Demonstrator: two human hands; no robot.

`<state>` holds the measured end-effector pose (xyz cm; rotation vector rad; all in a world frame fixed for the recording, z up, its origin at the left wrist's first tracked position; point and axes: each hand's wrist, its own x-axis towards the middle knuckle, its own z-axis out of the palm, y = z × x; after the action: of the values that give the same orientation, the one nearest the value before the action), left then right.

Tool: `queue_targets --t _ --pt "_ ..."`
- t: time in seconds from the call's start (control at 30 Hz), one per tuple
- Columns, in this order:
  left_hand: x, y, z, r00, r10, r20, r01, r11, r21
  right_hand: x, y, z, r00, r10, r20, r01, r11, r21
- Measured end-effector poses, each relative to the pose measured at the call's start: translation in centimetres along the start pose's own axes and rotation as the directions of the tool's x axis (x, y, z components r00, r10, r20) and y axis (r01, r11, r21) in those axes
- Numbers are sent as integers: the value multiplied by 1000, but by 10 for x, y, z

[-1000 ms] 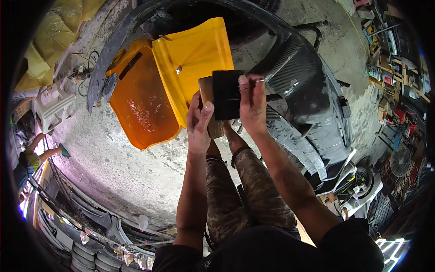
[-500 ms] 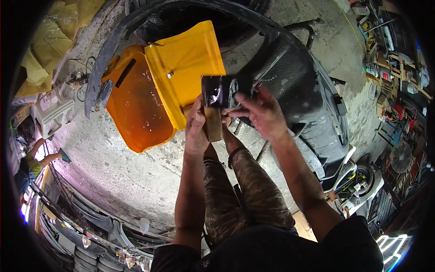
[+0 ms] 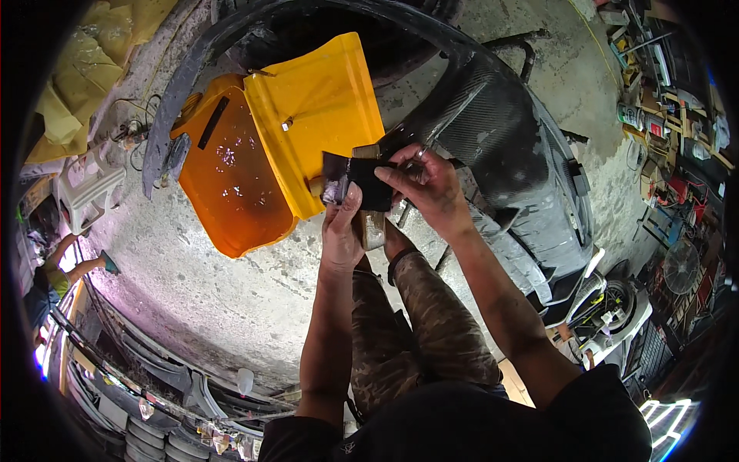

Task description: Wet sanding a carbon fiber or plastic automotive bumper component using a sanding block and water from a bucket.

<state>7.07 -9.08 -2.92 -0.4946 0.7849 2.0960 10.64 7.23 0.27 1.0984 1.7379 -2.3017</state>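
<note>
A black sheet that looks like sandpaper (image 3: 368,185) lies across a narrow, light-brown wooden block (image 3: 373,231), whose two ends stick out beyond it. My left hand (image 3: 341,235) grips the sheet and block from the near left, thumb on top. My right hand (image 3: 437,192), with a ring on one finger, pinches the sheet's right part between thumb and fingers. The sheet's left end is shiny and sticks up slightly. Beyond my hands lies a yellow and orange curved panel (image 3: 239,169) with a small bolt on it. The block's underside is hidden.
A large black car bumper (image 3: 493,115) arches around the far side and right over the concrete floor (image 3: 192,308). Left stand a white plastic stool (image 3: 88,189) and brown paper sheets (image 3: 77,92). Cluttered shelves and a fan (image 3: 681,266) line the right. Another person's leg (image 3: 85,269) shows far left.
My right hand has gone from spread fingers beside the sheet to pinching it. The sheet has turned and come nearer to me, now lying across the block.
</note>
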Motion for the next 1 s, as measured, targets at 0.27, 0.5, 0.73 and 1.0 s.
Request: queue_targets --t 0.27,0.5,0.73,1.0 --pt "-2 23 9 989 -56 137 36 988 147 8 -8 -3 988 -58 140 69 995 -74" --pt "-6 26 2 989 -142 45 137 987 87 16 -13 -8 973 -137 187 152 986 -67" --pt "-46 22 30 970 -234 70 226 969 101 1 -4 -36 859 -158 486 121 987 108" --pt "-19 -5 -21 946 293 -139 -145 765 627 36 -42 -33 685 -625 375 665 325 -673"
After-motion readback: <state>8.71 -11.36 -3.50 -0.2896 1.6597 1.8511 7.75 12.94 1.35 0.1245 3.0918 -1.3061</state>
